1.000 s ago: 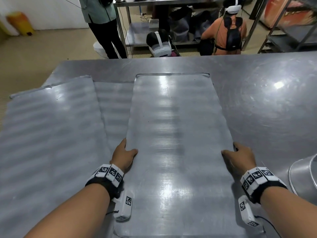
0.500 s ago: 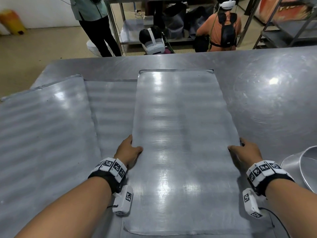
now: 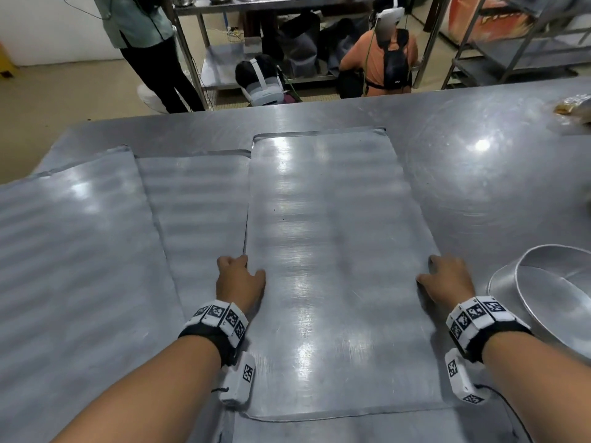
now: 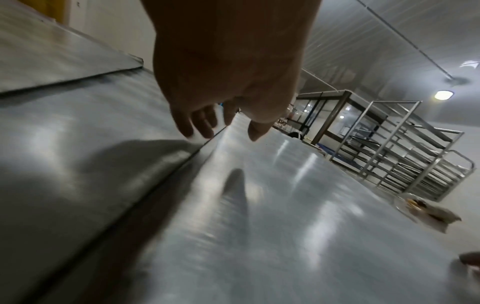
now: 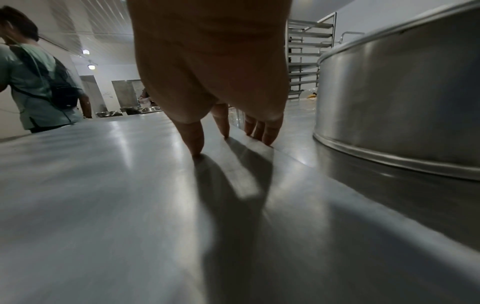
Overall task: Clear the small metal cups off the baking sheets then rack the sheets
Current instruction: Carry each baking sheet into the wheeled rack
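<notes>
A bare baking sheet (image 3: 332, 251) lies lengthwise in front of me on the steel table (image 3: 479, 187), partly over a second sheet (image 3: 198, 203); a third sheet (image 3: 73, 251) lies at the left. No small cups show on them. My left hand (image 3: 240, 279) straddles the top sheet's left edge, thumb over the sheet and fingertips down beside the edge (image 4: 221, 127). On the sheet's right edge is my right hand (image 3: 447, 279), with the thumb tip pressing the sheet and the fingers reaching down past the edge (image 5: 228, 135). The fingers of both hands are fairly straight.
A round metal pan (image 3: 559, 292) stands close to my right wrist. A plate with food scraps (image 3: 572, 107) sits at the far right. Beyond the table, a tall sheet rack (image 4: 405, 148) stands, several people crouch or stand, and there are shelves.
The view has pulled back, so the sheet's near edge now shows. Both hands stay on the sheet's side edges.
</notes>
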